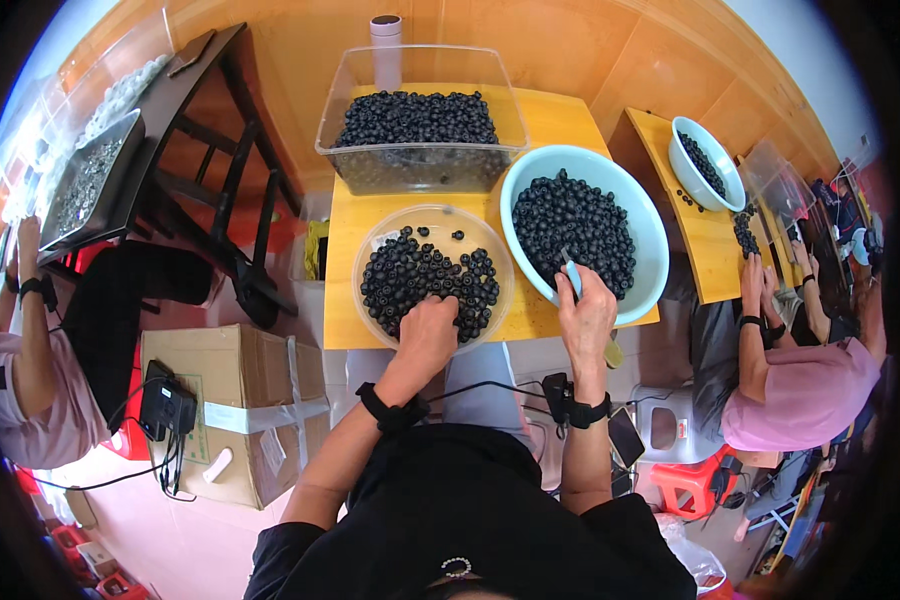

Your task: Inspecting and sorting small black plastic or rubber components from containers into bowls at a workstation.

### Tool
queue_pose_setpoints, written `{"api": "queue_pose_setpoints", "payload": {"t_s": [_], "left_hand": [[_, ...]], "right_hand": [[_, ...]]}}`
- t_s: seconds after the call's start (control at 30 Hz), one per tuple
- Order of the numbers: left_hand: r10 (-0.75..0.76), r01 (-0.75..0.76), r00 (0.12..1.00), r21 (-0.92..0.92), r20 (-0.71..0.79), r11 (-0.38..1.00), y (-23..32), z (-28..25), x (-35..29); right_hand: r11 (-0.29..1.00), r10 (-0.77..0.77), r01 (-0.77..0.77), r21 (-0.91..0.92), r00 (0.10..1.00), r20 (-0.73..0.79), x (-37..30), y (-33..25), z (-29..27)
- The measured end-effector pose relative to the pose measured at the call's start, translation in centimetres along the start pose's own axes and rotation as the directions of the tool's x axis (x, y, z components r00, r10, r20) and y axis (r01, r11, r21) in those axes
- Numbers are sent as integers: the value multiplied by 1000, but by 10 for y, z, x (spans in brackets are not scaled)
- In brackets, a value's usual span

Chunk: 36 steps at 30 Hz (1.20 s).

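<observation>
My left hand reaches into a shallow round clear tub at the table's front edge. Its fingers are bent together down among small dark round beads, some showing a hole in the middle; what the fingertips pinch is hidden. Over the near rim of a light blue basin, my right hand is closed around a slim tool with a light blue handle, its kind unclear. The tool's tip points toward the heap of dark beads filling much of the basin.
Behind the tub stands a rectangular clear bin of similar beads, with a pale pink bottle beyond. A taped cardboard box sits left of my legs. People work at side tables; the right one holds another blue basin.
</observation>
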<state>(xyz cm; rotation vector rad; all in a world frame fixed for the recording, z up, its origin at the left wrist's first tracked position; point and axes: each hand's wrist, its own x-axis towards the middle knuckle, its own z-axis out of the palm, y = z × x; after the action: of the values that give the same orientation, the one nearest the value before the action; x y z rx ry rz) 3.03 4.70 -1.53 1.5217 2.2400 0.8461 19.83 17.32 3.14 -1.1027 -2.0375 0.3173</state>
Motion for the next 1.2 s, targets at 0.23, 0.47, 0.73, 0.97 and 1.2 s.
{"api": "queue_pose_setpoints", "payload": {"t_s": [0.23,0.47,0.73,0.97,1.2], "left_hand": [[-43,49,998,-111,53,993,-6,-6,7],[-14,403,915,-915,404,-30,-26,-41,-3],[166,422,907,-844,388,-331,-18,-43,-16],[179,412,911,-820,371,-398,-20,-40,-21],[177,414,910,-817,374,-402,-17,-43,-23]], "right_hand": [[999,30,-30,19,999,18,0,1,0],[967,2,-37,253,990,139,2,-28,-17],[857,-251,60,512,916,312,-35,-71,-4],[891,-368,189,413,834,411,-34,-80,-10],[879,-400,236,415,838,371,-33,-81,-10]]}}
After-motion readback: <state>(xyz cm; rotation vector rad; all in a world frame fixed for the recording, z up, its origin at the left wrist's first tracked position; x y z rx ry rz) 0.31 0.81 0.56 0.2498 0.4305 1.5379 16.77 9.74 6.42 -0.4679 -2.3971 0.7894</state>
